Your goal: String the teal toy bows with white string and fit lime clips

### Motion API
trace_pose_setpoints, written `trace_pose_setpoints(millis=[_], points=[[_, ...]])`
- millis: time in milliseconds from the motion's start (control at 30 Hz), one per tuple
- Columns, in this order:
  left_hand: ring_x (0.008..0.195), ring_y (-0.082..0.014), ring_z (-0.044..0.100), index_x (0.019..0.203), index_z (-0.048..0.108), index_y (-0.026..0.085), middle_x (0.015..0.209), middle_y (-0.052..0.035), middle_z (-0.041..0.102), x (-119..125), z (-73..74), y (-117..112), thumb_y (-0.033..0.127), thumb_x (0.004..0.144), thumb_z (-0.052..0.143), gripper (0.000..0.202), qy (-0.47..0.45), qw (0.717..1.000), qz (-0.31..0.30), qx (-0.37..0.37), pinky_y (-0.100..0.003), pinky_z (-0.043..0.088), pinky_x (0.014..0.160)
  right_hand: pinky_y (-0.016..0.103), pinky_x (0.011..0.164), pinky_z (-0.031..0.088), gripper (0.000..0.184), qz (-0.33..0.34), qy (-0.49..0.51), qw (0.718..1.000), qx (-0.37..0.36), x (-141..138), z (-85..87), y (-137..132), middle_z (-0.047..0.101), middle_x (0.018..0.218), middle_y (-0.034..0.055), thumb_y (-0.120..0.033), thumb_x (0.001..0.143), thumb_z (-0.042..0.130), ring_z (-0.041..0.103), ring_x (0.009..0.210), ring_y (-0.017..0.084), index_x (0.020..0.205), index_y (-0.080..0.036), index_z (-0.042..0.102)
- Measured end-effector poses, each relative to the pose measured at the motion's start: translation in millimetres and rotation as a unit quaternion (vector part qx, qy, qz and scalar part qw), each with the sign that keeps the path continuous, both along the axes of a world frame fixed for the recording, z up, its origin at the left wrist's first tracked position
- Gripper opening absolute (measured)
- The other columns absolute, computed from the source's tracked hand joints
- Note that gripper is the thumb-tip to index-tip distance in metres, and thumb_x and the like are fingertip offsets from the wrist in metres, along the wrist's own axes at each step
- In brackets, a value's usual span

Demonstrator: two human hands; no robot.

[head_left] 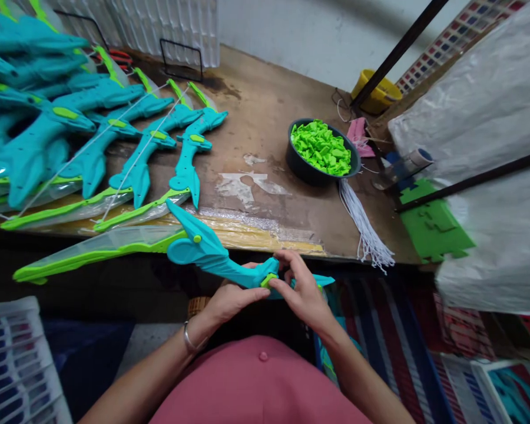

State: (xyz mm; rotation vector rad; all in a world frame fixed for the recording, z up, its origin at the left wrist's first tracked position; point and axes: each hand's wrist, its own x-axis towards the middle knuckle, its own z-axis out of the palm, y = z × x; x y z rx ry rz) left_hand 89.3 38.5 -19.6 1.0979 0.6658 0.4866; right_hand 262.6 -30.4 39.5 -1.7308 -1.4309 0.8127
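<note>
Left hand [229,300] palm-down, fingers curled under teal plastic toy bow with lime-green limb [203,250], gripping its handle from 7 o'clock. Right hand [302,288] arched over handle at 5 o'clock, thumb and forefinger pinched narrow on small lime-green plastic clip [268,280] (seated against teal body). Bow held just below edge of worn brown wooden workbench [265,118]. Black round bowl of lime-green clips [321,150] at 1 o'clock, well apart. No legible writing.

- 1 teal toy bow [212,253] in hand
- at least 4 finished bows [115,141] on table, pile further left uncountable
- 1 dark bowl [300,168]
- 1 white string bundle [364,227]
- 1 yellow bucket [380,94]
- 2 hands: left hand [229,300], right hand [302,291]
</note>
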Motion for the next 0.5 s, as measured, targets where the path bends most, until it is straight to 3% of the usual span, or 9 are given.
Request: trace_pose_setpoints(millis=[100, 233, 500], points=[[0.093, -0.0278, 0.066, 0.107, 0.068, 0.019, 0.100, -0.0054, 0.073, 3.5, -0.4, -1.5, 0.035, 0.074, 0.080, 0.038, 0.031, 0.999, 0.021, 0.035, -0.040, 0.049, 0.087, 0.026, 0.061, 0.045, 0.039, 0.050, 0.048, 0.995, -0.067, 12.9, -0.5, 12.1, 0.063, 0.096, 0.0012, -0.027, 0.085, 0.070, 0.051, 0.069, 0.012, 0.123, -0.021, 0.061], [0.080, -0.0251, 0.061, 0.093, 0.068, 0.018, 0.085, -0.0037, 0.068, 8.1, -5.0, -3.8, 0.039, 0.072, 0.080, 0.031, 0.048, 0.997, 0.054, 0.042, -0.037, 0.047, 0.076, 0.025, 0.063, 0.046, 0.033, 0.066, 0.138, 0.983, -0.104, 22.5, -10.8, 26.0, 0.060, 0.083, -0.0027, -0.029, 0.077, 0.074, 0.054, 0.072, 0.013, 0.106, -0.019, 0.060], [0.076, -0.0240, 0.057, 0.082, 0.065, 0.019, 0.079, -0.0028, 0.064, 9.1, -9.0, 1.7, 0.038, 0.071, 0.082, 0.027, 0.051, 0.996, 0.050, 0.057, -0.037, 0.043, 0.075, 0.023, 0.061, 0.044, 0.032, 0.041, 0.182, 0.977, -0.105, 23.0, -26.3, 28.8, 0.059, 0.076, -0.0065, -0.024, 0.071, 0.075, 0.053, 0.066, 0.011, 0.097, -0.020, 0.059]])
